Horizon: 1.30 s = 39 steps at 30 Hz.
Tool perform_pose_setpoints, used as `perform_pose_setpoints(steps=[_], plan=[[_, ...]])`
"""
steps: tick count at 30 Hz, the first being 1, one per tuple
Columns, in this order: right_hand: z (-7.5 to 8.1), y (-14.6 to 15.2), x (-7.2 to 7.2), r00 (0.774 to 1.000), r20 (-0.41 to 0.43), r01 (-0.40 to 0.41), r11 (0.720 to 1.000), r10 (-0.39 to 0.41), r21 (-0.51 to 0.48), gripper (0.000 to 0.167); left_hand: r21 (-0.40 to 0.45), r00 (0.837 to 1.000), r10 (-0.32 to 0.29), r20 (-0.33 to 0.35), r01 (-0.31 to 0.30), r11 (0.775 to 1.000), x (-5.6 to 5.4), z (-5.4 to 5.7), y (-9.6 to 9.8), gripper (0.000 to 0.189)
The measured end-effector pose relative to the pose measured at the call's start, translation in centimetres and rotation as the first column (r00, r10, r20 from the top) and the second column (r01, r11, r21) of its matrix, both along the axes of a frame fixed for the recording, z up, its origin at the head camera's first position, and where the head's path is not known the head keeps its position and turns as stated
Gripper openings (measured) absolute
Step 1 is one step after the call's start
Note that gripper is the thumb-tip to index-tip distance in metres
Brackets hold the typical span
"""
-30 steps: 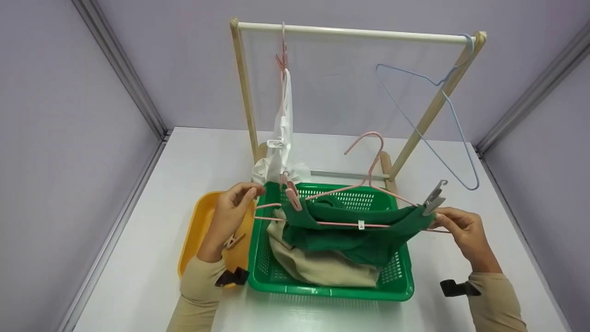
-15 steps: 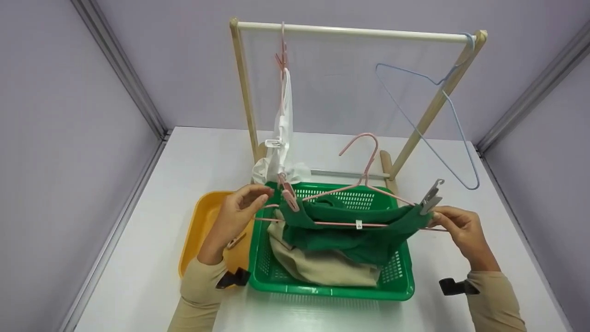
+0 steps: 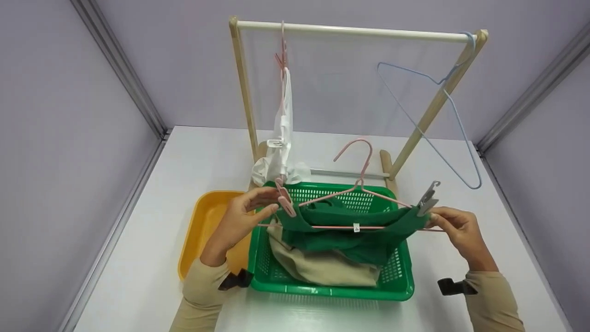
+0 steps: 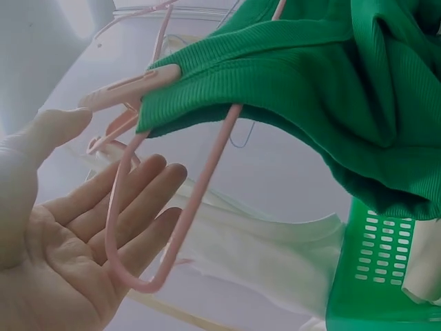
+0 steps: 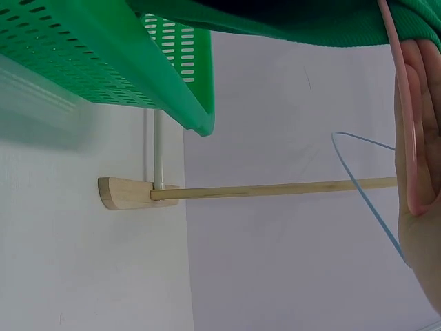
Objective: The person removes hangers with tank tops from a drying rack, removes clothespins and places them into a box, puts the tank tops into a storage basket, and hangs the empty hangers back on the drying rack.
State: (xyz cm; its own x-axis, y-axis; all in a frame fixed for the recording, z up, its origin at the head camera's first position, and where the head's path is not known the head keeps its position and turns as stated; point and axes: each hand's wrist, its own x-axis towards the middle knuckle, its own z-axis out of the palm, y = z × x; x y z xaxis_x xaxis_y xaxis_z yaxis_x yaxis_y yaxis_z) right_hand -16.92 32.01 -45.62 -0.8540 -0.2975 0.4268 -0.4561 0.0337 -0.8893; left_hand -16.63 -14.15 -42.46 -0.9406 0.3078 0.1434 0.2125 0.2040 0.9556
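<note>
A green garment (image 3: 350, 214) with a ribbed band and a small white label hangs on a pink hanger (image 3: 367, 167) over the green basket (image 3: 332, 291). At its left end a pink clothespin (image 4: 131, 88) clips the band; at its right end is a grey clothespin (image 3: 427, 205). My left hand (image 4: 117, 234) has its fingers extended behind the hanger's left corner, and its thumb tip is right at the pink clothespin. My right hand (image 3: 463, 233) pinches the garment's right end, with the hanger's right corner lying across the palm in the right wrist view.
Beige cloth (image 3: 322, 267) lies in the basket. A yellow tray (image 3: 196, 230) stands to its left. Behind is a rack (image 3: 345, 30) holding a white garment (image 3: 286, 120) on a pink hanger at left and a bare blue hanger (image 3: 417, 127) at right.
My left hand has moved right and slightly down, up to the pink clothespin. The pink hanger's hook has tilted left and lower. My right hand keeps its pinch, shifting slightly left.
</note>
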Motion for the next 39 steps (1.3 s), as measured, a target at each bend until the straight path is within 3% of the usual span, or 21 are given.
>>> perform_pose_setpoints(steps=[13, 26, 39], plan=[[-0.4, -0.6, -0.1, 1.0, -0.027, 0.005, 1.0, -0.006, -0.03, 0.029, -0.029, 0.999, -0.044, -0.006, 0.044, 0.999, 0.3, -0.1, 0.6, 0.043], [-0.5, -1.2, 0.0, 0.999, -0.014, 0.036, 0.999, -0.037, -0.028, 0.027, 0.017, 1.0, 0.006, -0.014, -0.006, 1.0, 0.3, -0.4, 1.0, 0.03], [-0.6, -1.4, -0.2, 0.999, -0.034, -0.003, 1.0, 0.002, -0.027, 0.03, -0.045, 0.984, -0.05, -0.172, 0.042, 0.998, 0.3, -0.6, 0.6, 0.022]])
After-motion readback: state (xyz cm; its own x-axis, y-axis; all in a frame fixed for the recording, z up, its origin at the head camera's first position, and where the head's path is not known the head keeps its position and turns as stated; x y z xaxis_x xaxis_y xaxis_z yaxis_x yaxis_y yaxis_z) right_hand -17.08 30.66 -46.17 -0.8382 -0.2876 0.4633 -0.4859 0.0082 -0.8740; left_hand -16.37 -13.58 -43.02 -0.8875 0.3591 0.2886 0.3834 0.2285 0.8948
